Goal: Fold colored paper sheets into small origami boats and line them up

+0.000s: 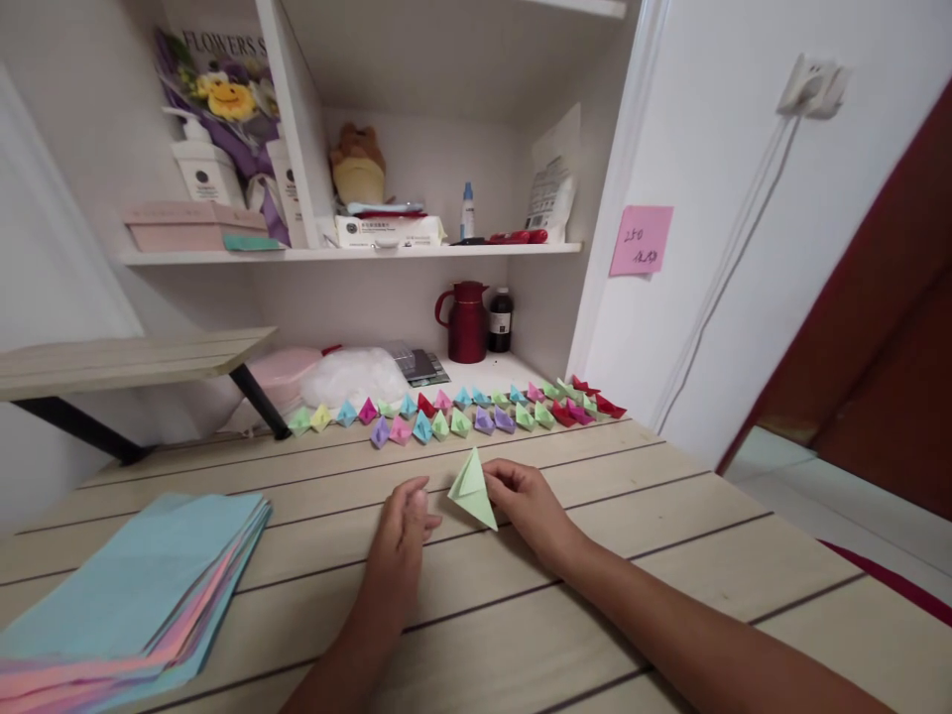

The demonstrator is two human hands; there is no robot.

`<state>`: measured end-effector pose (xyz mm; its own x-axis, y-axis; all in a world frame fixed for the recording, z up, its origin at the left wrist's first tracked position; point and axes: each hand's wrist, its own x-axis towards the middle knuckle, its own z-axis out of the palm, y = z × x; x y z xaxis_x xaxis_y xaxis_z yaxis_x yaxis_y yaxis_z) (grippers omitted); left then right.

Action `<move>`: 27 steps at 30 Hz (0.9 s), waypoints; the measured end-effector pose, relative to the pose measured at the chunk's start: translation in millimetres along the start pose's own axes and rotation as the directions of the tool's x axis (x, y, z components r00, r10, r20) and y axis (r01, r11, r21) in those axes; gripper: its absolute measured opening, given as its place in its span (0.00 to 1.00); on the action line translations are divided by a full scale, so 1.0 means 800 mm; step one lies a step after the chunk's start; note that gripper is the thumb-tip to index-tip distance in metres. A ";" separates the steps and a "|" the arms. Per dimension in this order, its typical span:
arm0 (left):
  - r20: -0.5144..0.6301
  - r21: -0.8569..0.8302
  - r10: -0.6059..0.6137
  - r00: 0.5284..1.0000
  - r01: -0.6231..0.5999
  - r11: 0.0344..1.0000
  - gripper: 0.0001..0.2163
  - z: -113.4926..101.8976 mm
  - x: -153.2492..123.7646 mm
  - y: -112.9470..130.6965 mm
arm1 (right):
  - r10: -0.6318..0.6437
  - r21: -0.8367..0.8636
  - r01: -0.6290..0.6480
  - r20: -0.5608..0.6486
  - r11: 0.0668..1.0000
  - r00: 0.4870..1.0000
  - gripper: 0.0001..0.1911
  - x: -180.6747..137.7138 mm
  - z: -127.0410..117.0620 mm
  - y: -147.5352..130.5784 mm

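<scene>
Above the wooden table, a folded piece of light green paper (471, 492) stands tilted in front of me, showing a triangular flap over a larger pointed shape. My right hand (525, 498) pinches its right edge between thumb and fingers. To the left of the paper is my left hand (409, 516), apart from it, with nothing in its grasp and its fingers loosely curved with gaps between them. Behind both hands, rows of small folded paper boats (461, 424) in green, blue, purple, pink and red line the back of the table.
A stack of coloured paper sheets (141, 575) lies at the left. A raised wooden stand (134, 362) with black legs is behind it. Against the wall, shelves hold a dark red jug (468, 322), a dark bottle (501, 322) and a pink box (185, 228).
</scene>
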<state>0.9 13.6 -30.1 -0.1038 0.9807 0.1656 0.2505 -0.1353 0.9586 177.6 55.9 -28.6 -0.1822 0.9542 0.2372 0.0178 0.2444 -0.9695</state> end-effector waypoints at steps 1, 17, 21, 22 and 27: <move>-0.009 -0.025 -0.021 1.000 0.021 0.999 0.25 -0.001 0.000 0.001 | -0.005 -0.029 0.005 -0.001 1.000 1.000 0.10 -0.001 0.001 0.000; 0.150 -0.158 -0.107 0.983 0.131 0.979 0.10 -0.003 0.002 0.007 | -0.022 0.007 0.021 0.196 1.000 0.980 0.08 -0.016 0.008 -0.006; 0.172 -0.149 -0.098 0.980 0.124 0.981 0.08 -0.003 0.000 0.012 | 0.008 0.062 -0.028 0.293 0.998 0.956 0.12 -0.023 0.009 -0.010; 0.187 -0.146 -0.096 0.978 0.124 0.981 0.08 -0.003 0.000 0.013 | 0.011 0.056 -0.028 0.289 0.998 0.957 0.12 -0.025 0.010 -0.010; 0.225 -0.076 -0.094 0.970 0.114 0.991 0.08 -0.002 -0.003 0.018 | -0.019 0.036 0.011 0.229 0.999 0.973 0.09 -0.026 0.011 -0.010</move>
<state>3.1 8.8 -16.7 0.0927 0.9955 0.0181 0.1636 -0.0331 0.9860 172.9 32.4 -26.7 -0.4028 0.8847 0.2348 -0.0198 0.2481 -0.9685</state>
